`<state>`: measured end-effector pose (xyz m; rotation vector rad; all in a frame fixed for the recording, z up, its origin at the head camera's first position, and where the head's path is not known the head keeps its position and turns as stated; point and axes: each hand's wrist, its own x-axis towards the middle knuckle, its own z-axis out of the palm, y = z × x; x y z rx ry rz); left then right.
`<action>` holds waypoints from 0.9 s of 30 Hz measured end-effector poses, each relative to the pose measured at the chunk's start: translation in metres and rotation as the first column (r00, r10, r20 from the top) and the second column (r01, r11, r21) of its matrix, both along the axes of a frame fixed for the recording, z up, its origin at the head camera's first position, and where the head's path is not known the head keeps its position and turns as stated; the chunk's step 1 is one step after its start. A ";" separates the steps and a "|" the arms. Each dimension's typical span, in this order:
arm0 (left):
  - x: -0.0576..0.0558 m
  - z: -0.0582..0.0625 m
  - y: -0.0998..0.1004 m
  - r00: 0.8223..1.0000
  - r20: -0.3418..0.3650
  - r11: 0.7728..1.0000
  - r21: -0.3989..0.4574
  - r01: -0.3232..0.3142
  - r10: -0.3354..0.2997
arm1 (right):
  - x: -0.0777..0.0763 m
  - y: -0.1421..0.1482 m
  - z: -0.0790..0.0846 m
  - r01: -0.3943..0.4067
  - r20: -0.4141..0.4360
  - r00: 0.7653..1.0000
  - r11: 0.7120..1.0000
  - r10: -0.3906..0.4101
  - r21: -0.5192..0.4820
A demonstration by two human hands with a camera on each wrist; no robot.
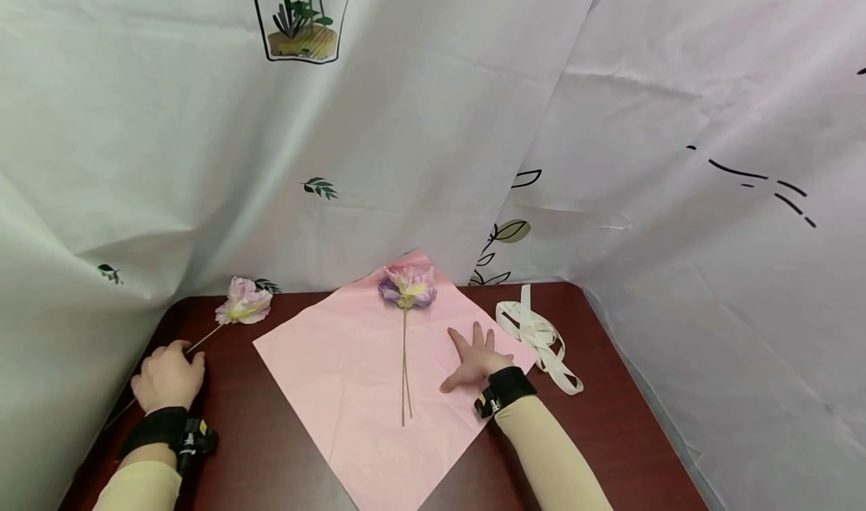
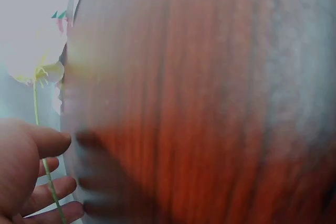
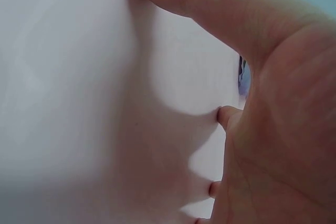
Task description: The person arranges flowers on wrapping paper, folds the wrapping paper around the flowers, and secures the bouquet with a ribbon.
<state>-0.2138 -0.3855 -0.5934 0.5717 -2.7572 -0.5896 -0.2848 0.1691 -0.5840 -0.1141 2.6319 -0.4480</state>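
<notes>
At the table's left edge my left hand (image 1: pixel 169 376) holds the long thin stem of a pale pink artificial flower (image 1: pixel 245 301). In the left wrist view the flower's stem (image 2: pixel 51 182) runs between the thumb and the curled fingers (image 2: pixel 55 192). The bloom lies beyond my hand, toward the back. My right hand (image 1: pixel 476 361) is spread with straight fingers on a pink sheet of wrapping paper (image 1: pixel 331 391), its fingertips touching the sheet in the right wrist view. Two flowers (image 1: pixel 408 285), one pink and one purple, lie on the paper with their stems toward me.
A loosely looped white ribbon (image 1: pixel 537 334) lies right of the paper, close to its right corner. The dark red-brown table (image 1: pixel 250 436) backs onto a white printed curtain (image 1: pixel 406 135), which also hangs along both sides.
</notes>
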 end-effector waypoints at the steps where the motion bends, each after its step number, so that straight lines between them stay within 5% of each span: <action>1: 0.000 0.001 0.000 1.000 0.005 1.000 -0.001 0.002 -0.002 | 0.000 0.000 0.000 -0.001 -0.002 1.000 1.000 0.001 -0.004; 5: -0.001 0.006 -0.003 0.999 0.031 1.000 -0.003 0.019 -0.019 | 0.001 0.000 0.004 0.000 -0.004 1.000 1.000 0.000 -0.014; 18: 0.002 0.009 -0.015 0.996 0.043 0.996 0.027 0.080 -0.081 | -0.008 0.005 -0.018 -0.002 -0.019 1.000 0.999 0.001 -0.037; 27: 0.003 0.017 -0.012 0.989 0.019 0.988 0.049 0.145 -0.146 | -0.001 0.002 -0.002 -0.010 -0.005 1.000 1.000 0.010 -0.008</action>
